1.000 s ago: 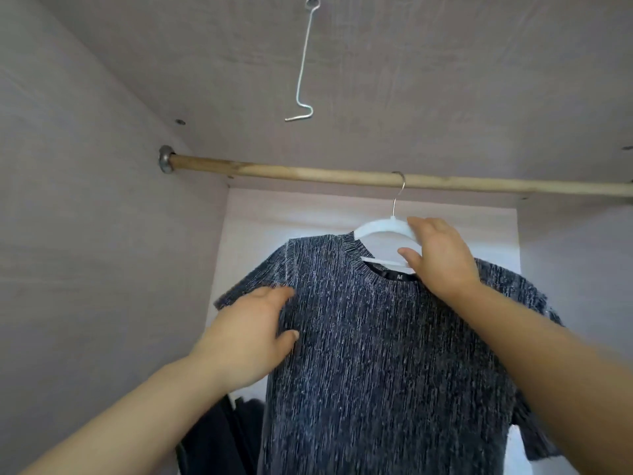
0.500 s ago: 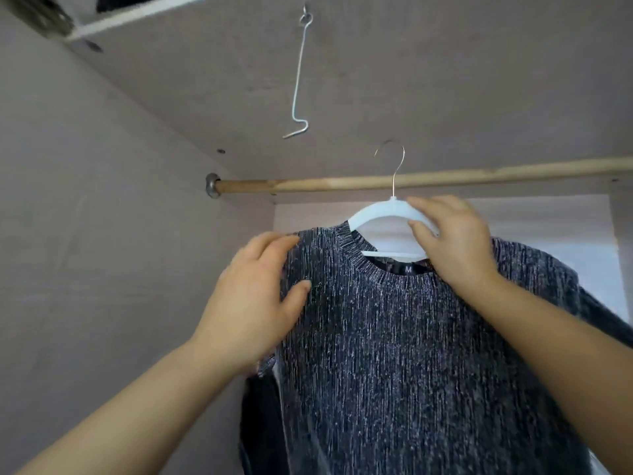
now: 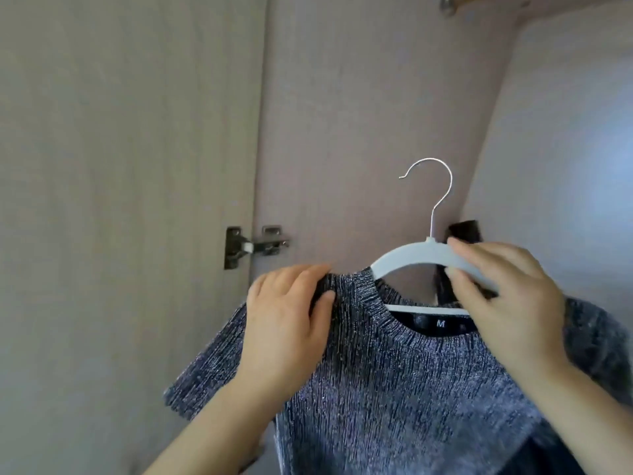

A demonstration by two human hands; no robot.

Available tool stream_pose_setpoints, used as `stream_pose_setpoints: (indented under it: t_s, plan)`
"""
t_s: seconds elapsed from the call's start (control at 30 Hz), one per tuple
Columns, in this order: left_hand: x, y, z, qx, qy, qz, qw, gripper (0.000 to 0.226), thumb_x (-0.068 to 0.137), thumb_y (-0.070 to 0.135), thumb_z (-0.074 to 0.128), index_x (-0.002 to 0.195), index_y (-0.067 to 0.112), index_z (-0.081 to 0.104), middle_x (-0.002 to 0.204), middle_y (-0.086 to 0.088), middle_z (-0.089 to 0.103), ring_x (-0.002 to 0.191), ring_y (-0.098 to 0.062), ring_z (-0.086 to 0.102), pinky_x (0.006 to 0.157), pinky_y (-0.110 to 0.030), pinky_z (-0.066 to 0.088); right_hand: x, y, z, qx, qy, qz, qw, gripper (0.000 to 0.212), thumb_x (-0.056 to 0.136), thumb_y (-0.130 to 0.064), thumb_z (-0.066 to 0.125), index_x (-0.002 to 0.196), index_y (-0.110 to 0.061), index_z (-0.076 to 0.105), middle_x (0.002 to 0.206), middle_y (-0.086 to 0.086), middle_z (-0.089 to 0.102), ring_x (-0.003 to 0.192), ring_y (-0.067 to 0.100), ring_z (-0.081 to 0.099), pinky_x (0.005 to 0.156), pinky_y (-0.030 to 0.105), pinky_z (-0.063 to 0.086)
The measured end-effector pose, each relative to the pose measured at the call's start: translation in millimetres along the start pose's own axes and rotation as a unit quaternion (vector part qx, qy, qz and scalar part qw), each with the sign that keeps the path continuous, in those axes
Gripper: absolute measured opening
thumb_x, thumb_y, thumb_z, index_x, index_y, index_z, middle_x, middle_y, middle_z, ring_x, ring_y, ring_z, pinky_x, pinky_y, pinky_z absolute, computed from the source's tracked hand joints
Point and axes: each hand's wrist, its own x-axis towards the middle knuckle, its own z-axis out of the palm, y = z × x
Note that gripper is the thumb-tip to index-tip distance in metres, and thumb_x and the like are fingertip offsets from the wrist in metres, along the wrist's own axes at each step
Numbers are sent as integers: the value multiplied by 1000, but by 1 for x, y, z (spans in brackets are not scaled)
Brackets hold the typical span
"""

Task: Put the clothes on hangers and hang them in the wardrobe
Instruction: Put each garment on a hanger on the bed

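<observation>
The left grip (image 3: pixel 287 323) is closed round the sweater's (image 3: pixel 394 389) shoulder just beside the collar, with the fingers curled over the top and the thumb pressed on the front of the knit. The right grip (image 3: pixel 507 303) pinches the right arm of the white hanger (image 3: pixel 407 257), thumb beneath and fingers over it.

The dark, silver-flecked sweater is on the hanger and held up in front of the open wardrobe. Its front faces the camera and its collar is uppermost. A label marked M (image 3: pixel 441 323) shows inside the neck. Its hem runs off the bottom edge, and the short sleeve on the left splays down and outward. The hanger's long axis runs left to right and dips a little to the right. Its left end is hidden inside the shoulder.

The metal hook (image 3: pixel 435 186) stands upright with its open end pointing left, and it rests on nothing.

Behind the hanger a dark garment (image 3: pixel 464 231) hangs inside the wardrobe, mostly hidden. Farther left a metal hinge (image 3: pixel 246 246) joins the wardrobe door (image 3: pixel 120 200) to the side wall (image 3: pixel 359 114). A metal fitting (image 3: pixel 447 3) is cut off by the top edge.
</observation>
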Motion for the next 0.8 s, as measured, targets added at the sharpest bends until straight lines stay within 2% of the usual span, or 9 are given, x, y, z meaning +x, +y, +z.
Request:
stream_pose_setpoints:
  t_s: [0.13, 0.27, 0.4, 0.5, 0.6, 0.7, 0.8]
  plan:
    - [-81, -44, -41, 67, -28, -101, 992, 39, 86, 37, 40, 109, 17, 63, 103, 3, 65, 96, -21, 58, 90, -27, 29, -56, -50, 57, 87, -42, -24, 995, 26, 81, -14, 62, 105, -5, 68, 92, 11, 67, 79, 25, 60, 81, 20, 42]
    - [-153, -80, -90, 139, -17, -178, 974, 39, 84, 36, 42, 107, 14, 65, 99, 1, 65, 92, -23, 58, 88, -29, 32, -99, -119, 99, 188, -84, -40, 978, 28, 82, -18, 57, 103, -3, 70, 92, 10, 68, 80, 13, 53, 75, 18, 41]
    - [-218, -105, -149, 200, 11, -251, 947, 40, 84, 36, 43, 107, 12, 65, 101, -1, 64, 94, -22, 55, 90, -33, 35, -132, -196, 128, 282, -114, -56, 951, 26, 83, -17, 58, 104, -5, 70, 93, 7, 68, 84, 15, 54, 81, 20, 42]
    - [-258, -116, -198, 246, 23, -296, 923, 42, 82, 36, 44, 106, 9, 66, 101, -3, 65, 95, -20, 53, 90, -26, 30, -149, -257, 144, 348, -131, -80, 925, 26, 84, -16, 59, 106, -6, 69, 94, 6, 68, 86, 14, 54, 83, 23, 44]
    - [-294, -123, -249, 288, 46, -342, 893, 41, 82, 35, 44, 104, 9, 67, 100, -2, 66, 91, -28, 60, 88, -23, 29, -163, -323, 155, 403, -141, -101, 899, 27, 84, -16, 59, 107, -6, 68, 93, 6, 67, 86, 15, 53, 85, 22, 42]
    - [-327, -133, -299, 327, 76, -373, 865, 39, 83, 33, 45, 103, 9, 67, 99, -3, 67, 90, -28, 61, 89, -26, 31, -175, -394, 163, 454, -152, -117, 870, 27, 84, -17, 58, 108, -7, 67, 91, 6, 67, 83, 14, 52, 82, 24, 45]
    - [-359, -150, -351, 363, 112, -394, 837, 37, 84, 34, 45, 102, 10, 68, 98, 0, 66, 93, -19, 56, 92, -33, 37, -185, -468, 174, 496, -171, -127, 842, 28, 84, -19, 57, 107, -7, 68, 89, 6, 66, 81, 15, 50, 82, 24, 43]
